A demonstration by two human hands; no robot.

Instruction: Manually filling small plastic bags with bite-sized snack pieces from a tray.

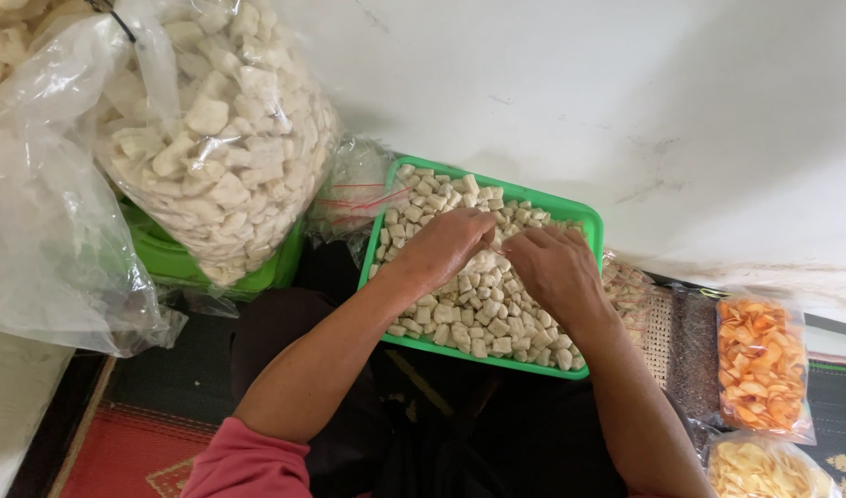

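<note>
A green plastic tray (584, 214) lies in front of me, filled with several small white cracker pieces (483, 318). My left hand (441, 247) rests palm down on the pieces near the tray's middle, fingers curled together around some of them. My right hand (554, 267) lies beside it, fingers bent into the pile and touching the left fingertips. What sits under the palms is hidden.
A large clear bag of white crackers (215, 138) stands on a green tub (178, 263) at the left. Small empty clear bags (349, 198) lie by the tray. At right are a bag of orange chips (760, 364) and a bag of pale chips (764, 470). A white wall (626, 83) is behind.
</note>
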